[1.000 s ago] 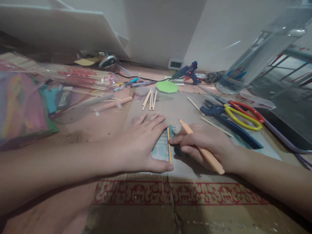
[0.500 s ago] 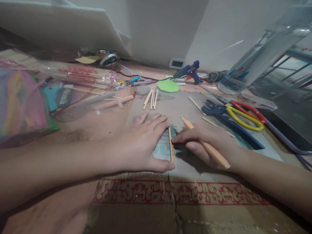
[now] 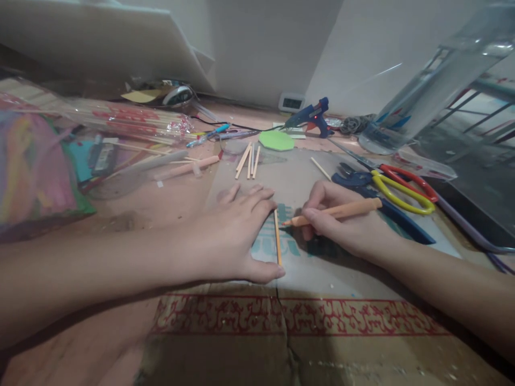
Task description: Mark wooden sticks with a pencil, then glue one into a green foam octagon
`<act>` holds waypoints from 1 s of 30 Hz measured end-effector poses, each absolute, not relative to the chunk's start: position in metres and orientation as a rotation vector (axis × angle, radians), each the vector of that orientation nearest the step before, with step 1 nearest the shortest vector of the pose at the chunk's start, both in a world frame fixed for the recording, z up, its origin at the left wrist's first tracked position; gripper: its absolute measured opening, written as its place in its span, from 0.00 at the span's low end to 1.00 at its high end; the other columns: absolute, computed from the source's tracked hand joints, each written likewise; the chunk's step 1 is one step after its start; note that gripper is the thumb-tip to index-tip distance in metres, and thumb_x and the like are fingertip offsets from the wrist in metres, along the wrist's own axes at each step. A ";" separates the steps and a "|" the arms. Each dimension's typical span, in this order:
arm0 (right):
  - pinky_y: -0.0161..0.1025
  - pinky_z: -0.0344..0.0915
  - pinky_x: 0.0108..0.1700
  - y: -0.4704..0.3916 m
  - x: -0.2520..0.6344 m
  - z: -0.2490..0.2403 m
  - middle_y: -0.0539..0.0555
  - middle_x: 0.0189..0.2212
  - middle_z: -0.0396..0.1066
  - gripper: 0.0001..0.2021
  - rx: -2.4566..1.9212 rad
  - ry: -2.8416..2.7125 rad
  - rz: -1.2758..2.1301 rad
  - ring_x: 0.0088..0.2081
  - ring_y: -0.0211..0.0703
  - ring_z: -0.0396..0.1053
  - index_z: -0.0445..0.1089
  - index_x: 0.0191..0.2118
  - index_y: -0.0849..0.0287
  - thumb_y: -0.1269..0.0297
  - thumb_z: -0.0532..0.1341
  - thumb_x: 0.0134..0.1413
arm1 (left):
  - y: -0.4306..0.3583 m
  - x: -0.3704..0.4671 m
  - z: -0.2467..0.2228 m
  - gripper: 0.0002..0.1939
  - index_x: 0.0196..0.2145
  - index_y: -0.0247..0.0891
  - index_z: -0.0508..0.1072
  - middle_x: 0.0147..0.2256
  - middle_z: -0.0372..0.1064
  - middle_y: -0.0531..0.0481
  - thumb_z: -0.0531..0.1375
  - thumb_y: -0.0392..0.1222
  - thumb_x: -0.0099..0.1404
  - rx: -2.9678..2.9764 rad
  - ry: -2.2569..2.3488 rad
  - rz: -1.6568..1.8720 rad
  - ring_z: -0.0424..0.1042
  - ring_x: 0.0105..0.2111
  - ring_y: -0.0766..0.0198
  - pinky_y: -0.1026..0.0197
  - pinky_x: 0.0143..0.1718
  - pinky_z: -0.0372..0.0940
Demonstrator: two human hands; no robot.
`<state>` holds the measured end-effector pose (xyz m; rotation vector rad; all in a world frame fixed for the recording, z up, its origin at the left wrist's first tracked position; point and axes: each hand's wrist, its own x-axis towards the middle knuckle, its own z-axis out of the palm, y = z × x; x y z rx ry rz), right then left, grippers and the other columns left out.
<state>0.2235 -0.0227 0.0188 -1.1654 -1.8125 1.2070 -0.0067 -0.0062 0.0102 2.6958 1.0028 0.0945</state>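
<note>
My left hand [image 3: 237,230] lies spread on the cardboard, its thumb at the near end of a thin orange-tinted stick [image 3: 278,241] and its index finger at the far end. Pinched in my right hand [image 3: 338,220] is an orange marker [image 3: 354,208], its tip pointing left, close beside the stick's right side. Whether the tip touches the stick, I cannot tell. Behind the hands lie several short pale sticks [image 3: 256,162] and a green octagonal piece [image 3: 276,140]. Another short stick [image 3: 321,168] lies beyond my right hand.
Pliers [image 3: 402,219] and red-and-yellow scissors [image 3: 402,193] lie at the right, near a tall clear container [image 3: 414,96]. A blue glue gun [image 3: 311,117] stands at the back. Plastic bags [image 3: 40,161] and bundled sticks [image 3: 132,120] fill the left.
The marker has swung in my right hand from pointing up and away to pointing left, its tip now beside the stick. My right fingers have closed round it. My left hand stays nearly in place.
</note>
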 end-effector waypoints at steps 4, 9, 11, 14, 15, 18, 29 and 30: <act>0.32 0.67 0.24 -0.023 0.220 0.022 0.49 0.20 0.76 0.13 -1.193 -1.866 1.212 0.22 0.38 0.73 0.62 0.30 0.54 0.59 0.66 0.62 | -0.006 -0.007 0.010 0.53 0.66 0.26 0.60 0.70 0.52 0.25 0.64 0.69 0.58 2.699 1.000 0.103 0.46 0.73 0.35 0.32 0.71 0.42; 0.31 0.66 0.23 -0.022 0.218 0.022 0.48 0.20 0.76 0.12 -1.218 -1.902 1.215 0.22 0.37 0.72 0.64 0.30 0.54 0.60 0.67 0.60 | -0.007 -0.008 0.009 0.50 0.65 0.30 0.61 0.70 0.53 0.27 0.63 0.69 0.58 2.705 0.995 0.117 0.47 0.73 0.36 0.32 0.71 0.40; 0.31 0.66 0.24 -0.022 0.218 0.022 0.48 0.20 0.76 0.12 -1.215 -1.907 1.211 0.22 0.37 0.72 0.64 0.30 0.54 0.61 0.67 0.59 | -0.007 -0.007 0.009 0.50 0.65 0.30 0.61 0.70 0.53 0.27 0.63 0.70 0.58 2.709 0.995 0.118 0.47 0.72 0.36 0.33 0.71 0.40; 0.32 0.66 0.24 -0.021 0.217 0.022 0.49 0.20 0.76 0.12 -1.235 -1.894 1.197 0.22 0.37 0.72 0.64 0.30 0.54 0.61 0.67 0.59 | -0.007 -0.007 0.008 0.51 0.66 0.28 0.60 0.70 0.53 0.27 0.63 0.70 0.58 2.709 1.001 0.114 0.47 0.72 0.36 0.33 0.71 0.41; 0.32 0.66 0.24 -0.020 0.216 0.022 0.49 0.20 0.76 0.12 -1.245 -1.885 1.190 0.22 0.38 0.73 0.64 0.30 0.55 0.60 0.67 0.59 | -0.007 -0.007 0.008 0.52 0.66 0.28 0.59 0.70 0.53 0.26 0.63 0.70 0.58 2.708 1.000 0.112 0.47 0.72 0.36 0.33 0.71 0.41; 0.33 0.67 0.25 -0.017 0.215 0.022 0.49 0.20 0.76 0.13 -1.268 -1.850 1.154 0.22 0.39 0.73 0.64 0.30 0.55 0.59 0.66 0.60 | -0.007 -0.008 0.008 0.53 0.67 0.26 0.59 0.69 0.53 0.26 0.63 0.69 0.58 2.709 0.991 0.124 0.47 0.72 0.35 0.32 0.71 0.40; 0.33 0.67 0.25 -0.016 0.219 0.020 0.49 0.20 0.76 0.11 -1.222 -1.862 1.136 0.23 0.39 0.74 0.64 0.31 0.55 0.62 0.65 0.62 | -0.007 -0.006 0.011 0.53 0.68 0.26 0.58 0.71 0.50 0.25 0.63 0.69 0.58 2.699 1.007 0.060 0.45 0.73 0.37 0.31 0.71 0.40; 0.33 0.67 0.25 -0.017 0.219 0.020 0.49 0.20 0.76 0.11 -1.218 -1.874 1.166 0.23 0.39 0.74 0.64 0.31 0.55 0.62 0.66 0.61 | -0.007 -0.006 0.011 0.53 0.68 0.26 0.58 0.71 0.50 0.25 0.63 0.70 0.58 2.701 1.006 0.065 0.45 0.73 0.37 0.31 0.71 0.40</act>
